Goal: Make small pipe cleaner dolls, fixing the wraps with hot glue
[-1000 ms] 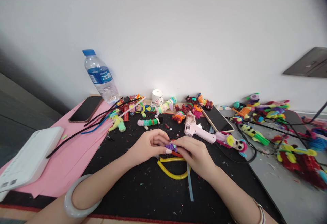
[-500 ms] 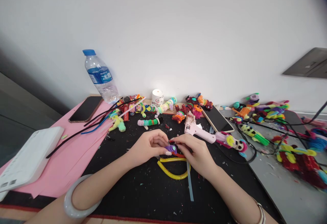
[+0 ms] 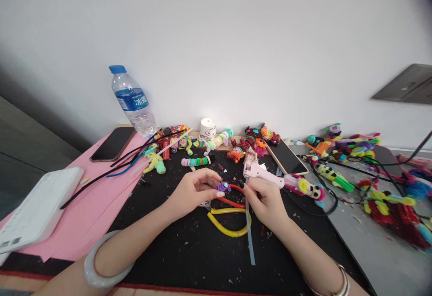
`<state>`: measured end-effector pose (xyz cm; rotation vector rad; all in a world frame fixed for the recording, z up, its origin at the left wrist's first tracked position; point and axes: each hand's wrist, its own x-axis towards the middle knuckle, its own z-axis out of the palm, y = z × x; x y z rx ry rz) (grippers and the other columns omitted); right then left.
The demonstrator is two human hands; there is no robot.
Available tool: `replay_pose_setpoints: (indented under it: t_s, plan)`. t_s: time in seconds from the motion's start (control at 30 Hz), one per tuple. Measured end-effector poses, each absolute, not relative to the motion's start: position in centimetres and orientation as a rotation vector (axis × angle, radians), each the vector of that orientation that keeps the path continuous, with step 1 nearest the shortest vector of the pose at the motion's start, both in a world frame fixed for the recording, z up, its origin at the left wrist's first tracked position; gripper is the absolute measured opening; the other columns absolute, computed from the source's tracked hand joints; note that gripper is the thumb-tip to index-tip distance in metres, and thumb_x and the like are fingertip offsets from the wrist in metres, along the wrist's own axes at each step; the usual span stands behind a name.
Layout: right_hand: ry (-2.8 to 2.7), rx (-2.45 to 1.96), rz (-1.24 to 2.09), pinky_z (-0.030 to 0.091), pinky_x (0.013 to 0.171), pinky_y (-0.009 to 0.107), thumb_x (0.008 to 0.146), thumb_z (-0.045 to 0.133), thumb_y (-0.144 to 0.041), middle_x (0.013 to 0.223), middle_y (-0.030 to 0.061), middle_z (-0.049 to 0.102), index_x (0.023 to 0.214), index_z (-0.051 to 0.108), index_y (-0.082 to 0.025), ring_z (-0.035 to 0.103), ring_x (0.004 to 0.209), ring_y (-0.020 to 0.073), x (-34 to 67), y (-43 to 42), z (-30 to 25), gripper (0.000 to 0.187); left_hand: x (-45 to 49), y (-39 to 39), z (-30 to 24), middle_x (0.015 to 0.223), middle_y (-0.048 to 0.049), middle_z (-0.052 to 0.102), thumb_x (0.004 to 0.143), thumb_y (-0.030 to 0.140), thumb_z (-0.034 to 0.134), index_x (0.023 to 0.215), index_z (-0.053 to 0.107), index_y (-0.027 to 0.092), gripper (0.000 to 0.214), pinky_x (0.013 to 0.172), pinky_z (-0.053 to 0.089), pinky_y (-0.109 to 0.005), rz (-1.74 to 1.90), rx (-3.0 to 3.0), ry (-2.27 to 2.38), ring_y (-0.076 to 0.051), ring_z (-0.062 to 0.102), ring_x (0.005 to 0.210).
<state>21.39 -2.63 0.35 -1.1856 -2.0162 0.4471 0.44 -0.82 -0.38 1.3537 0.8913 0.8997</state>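
Observation:
My left hand [image 3: 197, 189] is closed, its thumb and fingers pinching a small purple coiled pipe-cleaner piece [image 3: 222, 187] with a pale tip. To its right, my right hand [image 3: 265, 199] is closed in a pinch; a small dark bit [image 3: 240, 183] shows at its fingertips, too small to name. Beneath and between the hands lie pliers with a yellow handle [image 3: 229, 232] and a red handle [image 3: 232, 203]; their metal head is mostly behind my left hand. A pale flat strip [image 3: 250, 242] runs across the yellow handle. Just beyond my right hand rests a pink glue gun [image 3: 265, 175].
Several pipe-cleaner figures lie along the back and on the grey surface [image 3: 357, 251] at right. A water bottle [image 3: 133, 102], paper cup [image 3: 208, 128], two phones [image 3: 113, 144], pink paper [image 3: 84, 210] and a white box [image 3: 40, 208] surround the black mat [image 3: 189, 255].
My right hand has drawn away to the right from the purple coil, opening a gap between the hands. The red handle now shows more. My left hand keeps its hold on the coil.

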Motion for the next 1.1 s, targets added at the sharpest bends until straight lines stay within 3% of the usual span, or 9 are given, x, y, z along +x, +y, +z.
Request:
replay_pose_setpoints:
  t_s: [0.1, 0.3, 0.43, 1.1]
  plan:
    - [-1.972, -1.150, 0.518, 0.030, 0.051, 0.024, 0.088, 0.042, -0.018, 0.054, -0.0035, 0.038, 0.056, 0.035, -0.019, 0.038, 0.051, 0.0105, 21.4, -2.7, 0.3, 0.033, 0.5, -0.9, -0.2, 0.083, -0.0022, 0.064, 0.066, 0.020, 0.074, 0.087, 0.061, 0.014, 0.025, 0.070, 0.051, -0.026, 0.906, 1.334, 0.916, -0.013, 0.061, 0.074]
    - [-1.922, -1.040, 0.762, 0.043, 0.066, 0.027, 0.086, 0.043, -0.012, 0.085, 0.0042, 0.059, 0.082, 0.054, -0.018, 0.054, 0.075, 0.0147, 21.2, -2.9, 0.3, 0.013, 0.7, -1.1, 0.2, 0.079, -0.0002, 0.063, 0.066, 0.017, 0.073, 0.081, 0.062, 0.014, 0.019, 0.068, 0.051, -0.023, 0.926, 1.320, 0.881, -0.011, 0.060, 0.070]
    - [-1.898, -1.027, 0.882, 0.046, 0.065, 0.025, 0.082, 0.048, -0.006, 0.093, 0.0043, 0.065, 0.103, 0.061, -0.021, 0.059, 0.079, 0.0150, 21.0, -2.9, 0.5, 0.030, 0.7, -1.2, 0.3, 0.078, -0.0004, 0.064, 0.068, 0.015, 0.071, 0.081, 0.062, 0.014, 0.016, 0.068, 0.051, -0.023, 0.926, 1.346, 0.844, -0.012, 0.061, 0.071]
    - [-1.827, -0.893, 0.802, 0.054, 0.067, 0.026, 0.079, 0.060, -0.009, 0.085, 0.0037, 0.073, 0.093, 0.072, -0.024, 0.067, 0.075, 0.0155, 20.3, -3.4, 0.5, 0.024, 0.8, -1.4, 0.0, 0.080, -0.0028, 0.059, 0.076, 0.021, 0.066, 0.081, 0.063, 0.014, 0.009, 0.070, 0.048, -0.025, 0.956, 1.532, 0.789, -0.013, 0.057, 0.076]
